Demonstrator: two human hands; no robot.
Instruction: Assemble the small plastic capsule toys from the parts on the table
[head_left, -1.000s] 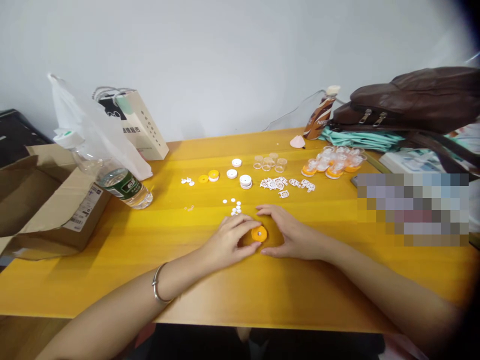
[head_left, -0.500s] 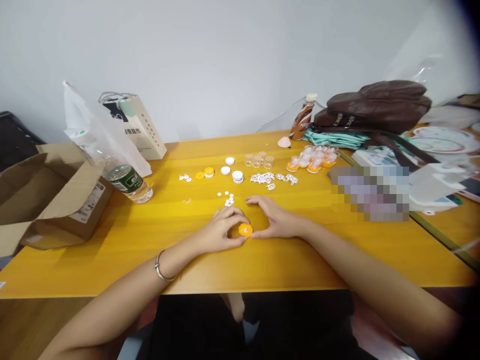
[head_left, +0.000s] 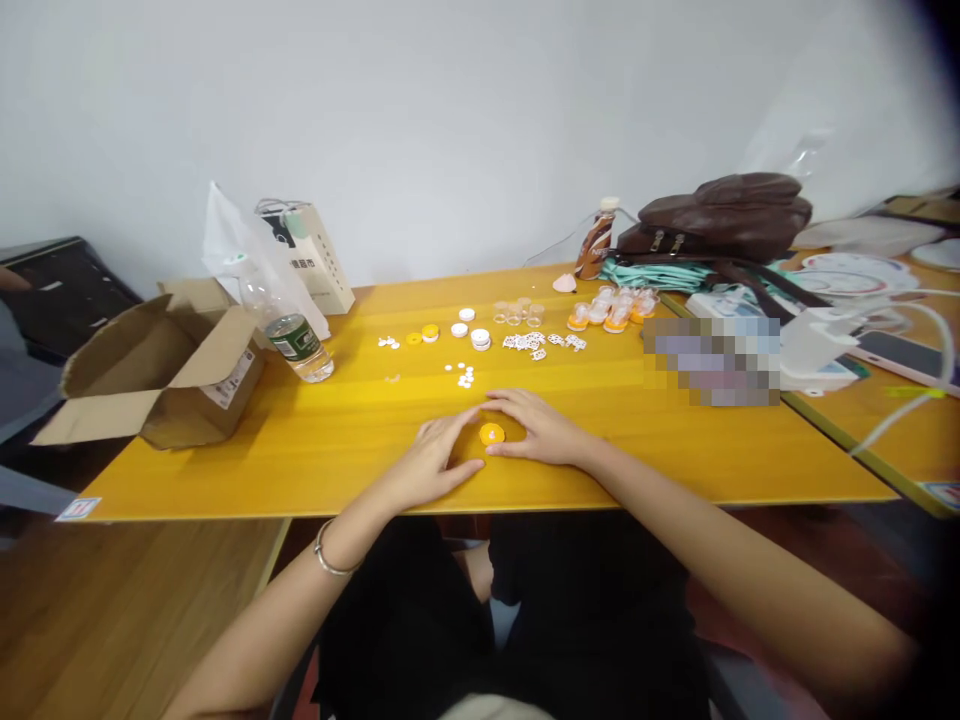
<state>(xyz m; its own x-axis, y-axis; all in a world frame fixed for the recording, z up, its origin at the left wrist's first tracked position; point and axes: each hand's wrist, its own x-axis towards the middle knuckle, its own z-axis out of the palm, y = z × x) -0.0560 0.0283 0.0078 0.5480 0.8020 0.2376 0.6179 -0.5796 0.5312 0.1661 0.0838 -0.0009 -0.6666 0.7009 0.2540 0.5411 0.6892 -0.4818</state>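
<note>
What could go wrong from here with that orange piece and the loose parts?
The orange piece sits between the left hand and the right hand with no firm pinch visible, so a nudge might knock it aside.

The small white discs lie loose just beyond both hands; a forward sweep could scatter them.
</note>
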